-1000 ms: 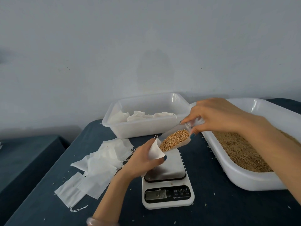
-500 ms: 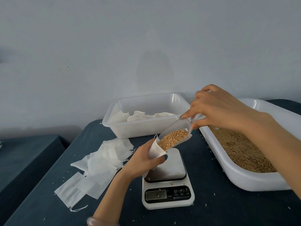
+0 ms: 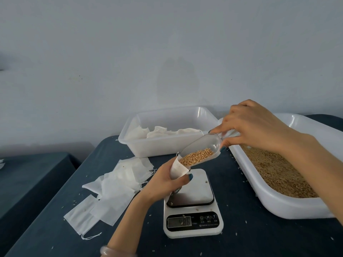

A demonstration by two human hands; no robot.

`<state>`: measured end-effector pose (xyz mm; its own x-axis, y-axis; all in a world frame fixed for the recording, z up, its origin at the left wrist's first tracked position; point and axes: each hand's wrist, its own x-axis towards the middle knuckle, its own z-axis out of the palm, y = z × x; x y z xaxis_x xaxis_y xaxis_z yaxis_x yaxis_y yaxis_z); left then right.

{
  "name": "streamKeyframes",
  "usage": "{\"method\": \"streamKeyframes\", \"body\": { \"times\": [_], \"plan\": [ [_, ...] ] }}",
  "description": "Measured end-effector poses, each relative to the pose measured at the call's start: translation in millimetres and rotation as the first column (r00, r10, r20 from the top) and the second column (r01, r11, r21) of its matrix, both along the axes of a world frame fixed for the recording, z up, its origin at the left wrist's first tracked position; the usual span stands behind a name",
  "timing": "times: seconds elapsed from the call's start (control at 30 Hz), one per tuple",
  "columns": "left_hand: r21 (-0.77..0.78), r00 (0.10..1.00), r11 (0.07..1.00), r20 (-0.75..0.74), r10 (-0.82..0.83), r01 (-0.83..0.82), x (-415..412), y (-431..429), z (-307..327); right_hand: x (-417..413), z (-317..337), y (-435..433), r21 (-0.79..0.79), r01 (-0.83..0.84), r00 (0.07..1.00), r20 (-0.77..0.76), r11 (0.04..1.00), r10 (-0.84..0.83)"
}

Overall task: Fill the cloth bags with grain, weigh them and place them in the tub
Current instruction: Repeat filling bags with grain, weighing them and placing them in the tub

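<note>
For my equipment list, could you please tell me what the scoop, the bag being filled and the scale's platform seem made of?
Scoop: clear glossy plastic, probably; grain shows through its wall. Cloth bag: thin matt white fabric, possibly non-woven; it creases softly. Scale platform: seemingly brushed metal, with dull grey sheen.

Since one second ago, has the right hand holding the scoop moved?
Yes. The right hand has risen, its knuckles now above the far rim of the grain tub, tipping the scoop steeper.
</note>
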<state>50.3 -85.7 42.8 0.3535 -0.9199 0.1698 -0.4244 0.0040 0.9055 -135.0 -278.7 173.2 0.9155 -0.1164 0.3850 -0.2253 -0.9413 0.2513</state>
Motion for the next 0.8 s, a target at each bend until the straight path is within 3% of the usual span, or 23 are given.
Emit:
{"method": "streamKeyframes", "body": {
  "times": [0.1,0.23,0.4,0.53,0.6,0.73,0.8],
  "plan": [
    [-0.012,1.0,1.0,-0.016,0.024,-0.024,-1,1,2,-3,-12,-6,0.182,0.008,1.0,0.018,0.983,-0.012],
    [-0.04,0.997,0.999,-0.074,0.024,-0.027,-2,2,4,-7,-38,-17,0.509,0.0,0.992,0.106,0.861,-0.062],
    [-0.141,0.987,0.99,-0.155,-0.044,0.022,-5,3,7,-11,-56,-25,0.829,-0.077,0.986,0.147,0.554,-0.083],
    [-0.199,0.981,0.979,-0.178,-0.072,0.036,-3,1,10,-16,-56,-33,0.883,-0.075,0.954,0.199,0.463,-0.225],
    [-0.231,0.993,0.973,-0.118,-0.029,0.001,-1,1,10,-20,-58,-42,0.885,-0.003,0.92,0.184,0.465,-0.345],
    [-0.296,0.983,0.945,0.075,0.167,-0.138,6,-1,13,-35,-66,-63,0.811,0.275,0.81,0.094,0.517,-0.579],
    [-0.285,0.969,0.94,0.108,0.223,-0.185,8,0,16,-44,-67,-70,0.739,0.472,0.748,-0.046,0.482,-0.662]
  ]
}}
